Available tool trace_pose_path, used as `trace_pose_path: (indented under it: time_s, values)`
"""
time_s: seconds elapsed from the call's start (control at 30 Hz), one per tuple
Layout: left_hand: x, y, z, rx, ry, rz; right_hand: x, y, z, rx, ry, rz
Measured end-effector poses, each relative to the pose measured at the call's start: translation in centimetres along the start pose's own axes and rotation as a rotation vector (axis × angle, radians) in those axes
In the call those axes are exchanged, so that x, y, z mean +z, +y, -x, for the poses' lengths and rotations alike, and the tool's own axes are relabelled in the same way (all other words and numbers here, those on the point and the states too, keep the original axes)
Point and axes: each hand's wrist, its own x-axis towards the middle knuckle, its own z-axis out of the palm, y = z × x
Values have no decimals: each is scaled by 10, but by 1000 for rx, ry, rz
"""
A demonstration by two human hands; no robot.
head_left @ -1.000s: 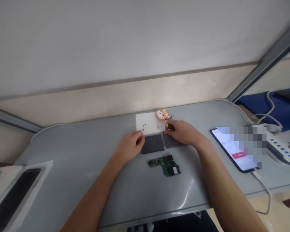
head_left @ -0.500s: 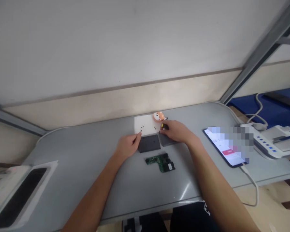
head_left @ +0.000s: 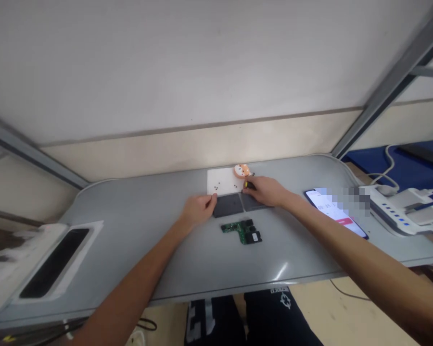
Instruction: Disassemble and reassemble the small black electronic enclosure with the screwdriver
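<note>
My left hand (head_left: 199, 209) is closed in a pinch, with its fingertips at the near left corner of a white sheet (head_left: 222, 178) and beside a dark flat plate (head_left: 229, 205). Anything between those fingers is too small to make out. Several tiny dark screws (head_left: 217, 187) lie on the sheet just beyond the fingertips. My right hand (head_left: 267, 190) grips a small screwdriver with a black and yellow handle (head_left: 250, 185), over a second dark plate (head_left: 250, 203) that it partly covers. Nearer to me lies a green circuit board (head_left: 240, 230) with black parts.
An orange-and-white animal-faced trinket (head_left: 241, 170) sits on the sheet's far right corner. On the right are a lit phone (head_left: 321, 206) and a white power strip (head_left: 393, 211) with plugs. A black slab (head_left: 56, 264) rests at the left. The wall closes the back.
The view has shifted, so the table sits slightly differently in the frame. A dark speck showed at my left fingertips before; now specks lie on the sheet beyond them. My right hand keeps the screwdriver.
</note>
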Motion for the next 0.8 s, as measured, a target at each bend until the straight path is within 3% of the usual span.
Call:
trace_pose_path:
  time_s: [0.23, 0.37, 0.47, 0.6, 0.7, 0.8]
  values:
    - [-6, -5, 2, -4, -61, 46, 11, -14, 51, -181, 261, 108]
    - [-7, -9, 1, -14, -75, 74, 10, -32, 93, -414, 137, 84]
    - [-8, -9, 0, -16, -77, 88, 17, -37, 108, -430, 49, 152]
    - [-10, -6, 0, -14, -85, 71, 21, -35, 107, -426, -6, 172]
    - [-11, -4, 3, 2, -80, 57, 5, -33, 93, -486, 5, 126]
    - [-13, -5, 5, -4, -79, 45, -17, -31, 66, -398, 80, 126]
